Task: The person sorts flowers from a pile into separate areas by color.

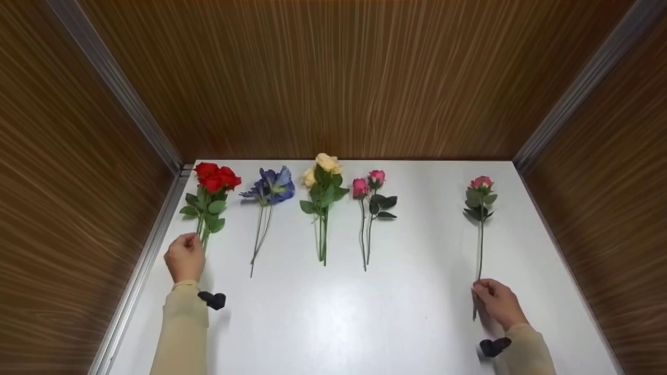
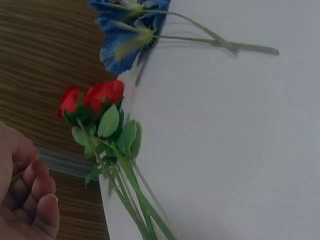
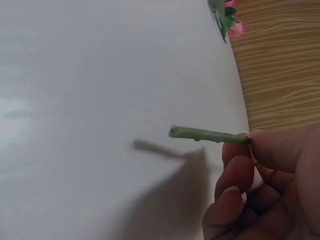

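Note:
My right hand (image 1: pixel 499 302) pinches the lower stem of a pink rose (image 1: pixel 481 182) between thumb and fingers. The rose's head points toward the back wall, and in the right wrist view its cut stem end (image 3: pixel 200 134) sticks out past the fingertips over its shadow. At the left, my left hand (image 1: pixel 186 258) is beside the stems of a bunch of red roses (image 1: pixel 212 178). In the left wrist view its fingers (image 2: pixel 42 187) are loosely curled, with no flower visible in them, and the red roses' stems (image 2: pixel 135 200) run apart from it.
Between the hands, blue flowers (image 1: pixel 271 185), cream roses (image 1: pixel 327 164) and two pink roses (image 1: pixel 360 187) lie in separate groups on the white table (image 1: pixel 312 323). Wood-grained panels (image 1: pixel 333 78) enclose the back and sides. A metal rail (image 1: pixel 136 281) borders the left edge.

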A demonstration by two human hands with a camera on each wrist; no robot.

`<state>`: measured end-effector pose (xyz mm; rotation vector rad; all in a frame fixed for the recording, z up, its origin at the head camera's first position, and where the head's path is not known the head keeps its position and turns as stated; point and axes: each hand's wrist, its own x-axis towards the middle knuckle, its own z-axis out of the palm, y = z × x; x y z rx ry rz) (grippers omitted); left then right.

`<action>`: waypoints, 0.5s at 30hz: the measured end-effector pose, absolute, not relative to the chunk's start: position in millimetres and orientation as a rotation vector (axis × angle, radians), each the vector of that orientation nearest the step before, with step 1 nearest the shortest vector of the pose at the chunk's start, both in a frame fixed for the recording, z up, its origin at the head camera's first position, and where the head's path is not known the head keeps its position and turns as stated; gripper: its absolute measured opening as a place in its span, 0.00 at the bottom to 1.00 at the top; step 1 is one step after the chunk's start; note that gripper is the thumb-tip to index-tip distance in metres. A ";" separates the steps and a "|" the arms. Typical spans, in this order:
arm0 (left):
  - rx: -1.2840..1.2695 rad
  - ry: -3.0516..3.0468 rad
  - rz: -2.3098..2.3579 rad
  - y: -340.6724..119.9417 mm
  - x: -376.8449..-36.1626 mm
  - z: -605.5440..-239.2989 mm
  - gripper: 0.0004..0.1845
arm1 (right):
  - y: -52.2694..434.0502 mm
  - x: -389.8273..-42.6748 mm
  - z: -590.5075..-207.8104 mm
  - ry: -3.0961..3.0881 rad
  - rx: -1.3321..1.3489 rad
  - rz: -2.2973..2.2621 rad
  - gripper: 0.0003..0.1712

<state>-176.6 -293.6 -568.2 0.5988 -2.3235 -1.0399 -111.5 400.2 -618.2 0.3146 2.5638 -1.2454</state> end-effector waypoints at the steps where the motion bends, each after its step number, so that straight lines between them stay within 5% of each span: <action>1: 0.576 -2.322 -1.049 -289.1 -179.4 -566.0 0.09 | 399.2 -112.7 -615.4 2.569 0.314 -1.262 0.26; 15: 0.215 -2.363 -1.301 -168.0 -210.5 -555.8 0.07 | 347.4 -140.1 -592.8 2.625 0.197 -1.491 0.17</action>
